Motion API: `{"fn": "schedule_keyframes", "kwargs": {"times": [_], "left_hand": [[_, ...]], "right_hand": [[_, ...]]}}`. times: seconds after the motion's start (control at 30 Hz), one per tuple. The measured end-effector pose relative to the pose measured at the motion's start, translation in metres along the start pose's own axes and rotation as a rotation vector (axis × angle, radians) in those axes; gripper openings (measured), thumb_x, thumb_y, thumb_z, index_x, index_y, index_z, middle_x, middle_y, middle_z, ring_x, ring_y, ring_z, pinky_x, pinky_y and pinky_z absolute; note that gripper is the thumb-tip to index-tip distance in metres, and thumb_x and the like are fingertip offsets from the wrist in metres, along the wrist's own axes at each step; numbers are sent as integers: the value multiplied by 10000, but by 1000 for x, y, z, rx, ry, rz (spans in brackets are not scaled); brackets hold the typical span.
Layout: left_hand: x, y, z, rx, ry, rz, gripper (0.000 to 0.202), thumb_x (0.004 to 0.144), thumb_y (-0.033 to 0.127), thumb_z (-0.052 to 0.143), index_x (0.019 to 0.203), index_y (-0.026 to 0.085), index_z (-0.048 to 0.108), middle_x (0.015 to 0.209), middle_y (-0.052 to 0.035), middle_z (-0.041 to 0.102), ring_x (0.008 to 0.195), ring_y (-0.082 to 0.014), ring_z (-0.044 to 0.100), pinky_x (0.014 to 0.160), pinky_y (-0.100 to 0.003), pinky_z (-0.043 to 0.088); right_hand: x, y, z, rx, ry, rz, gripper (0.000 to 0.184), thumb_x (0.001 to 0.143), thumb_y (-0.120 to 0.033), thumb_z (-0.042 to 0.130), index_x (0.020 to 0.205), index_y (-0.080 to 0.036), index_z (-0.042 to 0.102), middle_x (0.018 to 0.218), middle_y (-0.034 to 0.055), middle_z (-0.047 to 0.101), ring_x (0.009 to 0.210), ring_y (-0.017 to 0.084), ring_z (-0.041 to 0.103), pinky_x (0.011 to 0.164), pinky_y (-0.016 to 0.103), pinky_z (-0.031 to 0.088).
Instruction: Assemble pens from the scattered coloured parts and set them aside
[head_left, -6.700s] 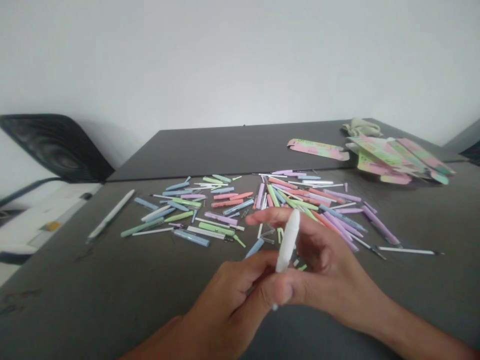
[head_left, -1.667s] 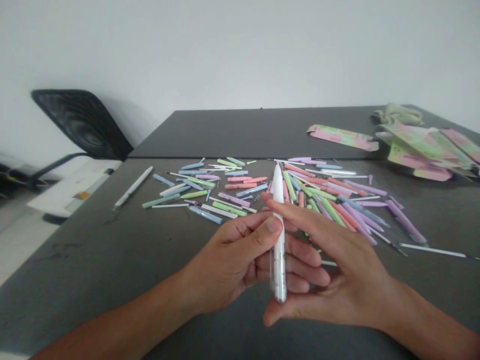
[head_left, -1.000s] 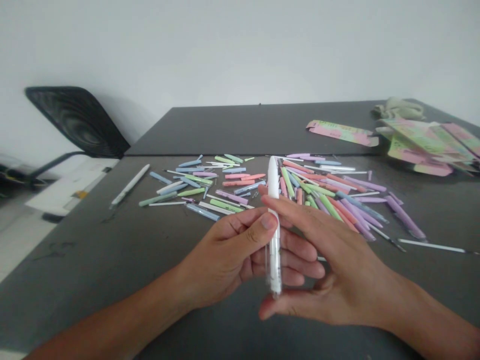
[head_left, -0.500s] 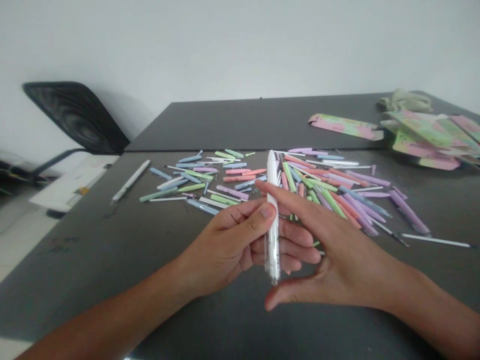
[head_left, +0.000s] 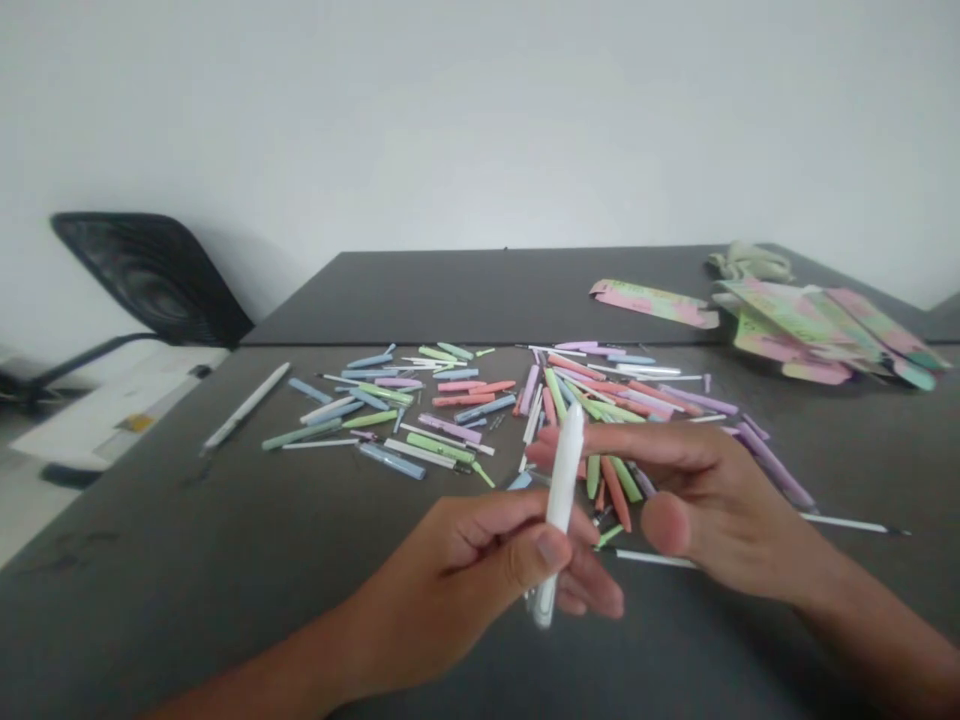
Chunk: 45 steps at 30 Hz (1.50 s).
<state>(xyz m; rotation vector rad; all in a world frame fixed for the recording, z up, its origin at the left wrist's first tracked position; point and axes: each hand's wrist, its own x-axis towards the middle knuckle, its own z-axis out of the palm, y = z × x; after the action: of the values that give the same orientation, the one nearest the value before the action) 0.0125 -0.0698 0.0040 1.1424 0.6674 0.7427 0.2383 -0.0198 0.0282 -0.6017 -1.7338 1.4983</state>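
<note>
While left hand (head_left: 457,590) grips a white pen (head_left: 559,510), the open right hand (head_left: 712,500) overhangs pastel pen parts (head_left: 577,400).

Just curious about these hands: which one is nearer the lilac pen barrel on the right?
Right hand, beside the lilac barrel, not touching. Left hand, farther away, holding a white pen.

The pen (head_left: 561,510) in the left hand (head_left: 457,590) has a smooth white plastic barrel with a soft sheen. Beyond the right hand (head_left: 712,500), the scattered pen parts (head_left: 555,393) are pastel plastic, mostly matt. Farther past that hand, the cartons (head_left: 795,320) look like printed paperboard, and the crumpled cloth (head_left: 746,262) looks soft. Under both hands, the tabletop (head_left: 150,600) is dark grey, matt and faintly scuffed.
</note>
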Motion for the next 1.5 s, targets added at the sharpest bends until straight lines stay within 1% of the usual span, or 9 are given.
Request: {"fn": "schedule_keyframes", "kwargs": {"times": [0.07, 0.2, 0.37, 0.5, 0.6, 0.83, 0.97, 1.3, 1.5], "left_hand": [[0, 1, 0, 118, -13, 7, 389, 1104, 457, 579, 1081, 144, 809, 1071, -119, 867, 955, -186, 802, 888, -281, 612], [0, 0, -1, 245, -30, 36, 415, 1106, 463, 563, 1091, 157, 843, 1067, -102, 870, 924, -182, 775, 883, -282, 588], [2, -3, -3, 310, -26, 49, 432, 1104, 469, 545, 1149, 159, 842, 1090, -111, 863, 927, -204, 765, 867, -290, 571], [6, -4, -6, 439, 3, 124, 395, 1107, 428, 545, 1056, 160, 831, 979, -80, 827, 899, -198, 743, 829, -271, 539], [9, -7, -10, 519, 57, 239, 341, 1098, 412, 570, 1040, 174, 807, 940, -56, 796, 890, -191, 737, 830, -261, 531], [12, -14, -18, 620, 57, 504, 247, 1076, 200, 562, 1172, 254, 783, 1234, -46, 817, 1107, -186, 748, 1001, -254, 518], [12, -11, -17, 625, 33, 561, 298, 1048, 105, 546, 1161, 251, 780, 1275, -43, 815, 1152, -176, 753, 1010, -234, 525], [11, -14, -16, 617, 47, 600, 223, 1051, 116, 570, 1001, 221, 761, 1167, -46, 837, 1088, -167, 772, 993, -222, 548], [12, -10, -15, 599, 12, 587, 298, 1056, 121, 569, 1207, 275, 775, 1117, -62, 825, 1097, -201, 763, 989, -270, 556]], "right_hand": [[0, -3, 13, 170, 0, 23, 359, 966, -517, 758, 1234, -298, 850, 691, 6, 765, 554, 152, 730, 537, 244, 611], [-2, -5, 27, 231, 64, 121, 102, 957, -310, 813, 1002, -256, 886, 637, -8, 735, 495, 124, 685, 480, 212, 560], [-3, -3, 27, 127, 106, 112, 149, 910, -309, 853, 813, -203, 814, 687, 11, 751, 494, 121, 654, 494, 233, 561], [-2, -5, 22, -312, 151, -240, 44, 929, -207, 830, 972, -202, 833, 873, 32, 836, 700, 146, 775, 689, 241, 643], [-3, -8, 18, -635, 97, -529, 220, 952, -132, 794, 1168, -171, 805, 1039, 61, 860, 1008, 166, 800, 956, 264, 622], [-4, -14, 18, -808, 35, -656, 178, 1040, -167, 687, 1193, -129, 772, 1101, 49, 862, 1109, 108, 777, 1096, 201, 540], [-2, -16, 20, -870, 50, -662, 156, 1041, -204, 696, 1138, -129, 793, 1090, 48, 871, 1102, 94, 784, 1098, 163, 523], [-5, -18, 24, -887, 69, -635, 148, 1031, -210, 707, 1115, -153, 815, 1072, 75, 876, 1065, 129, 814, 1062, 198, 581], [-7, -18, 26, -868, 92, -566, 161, 1010, -243, 743, 1153, -230, 816, 1099, 22, 875, 1068, 131, 813, 1014, 209, 615]]}}
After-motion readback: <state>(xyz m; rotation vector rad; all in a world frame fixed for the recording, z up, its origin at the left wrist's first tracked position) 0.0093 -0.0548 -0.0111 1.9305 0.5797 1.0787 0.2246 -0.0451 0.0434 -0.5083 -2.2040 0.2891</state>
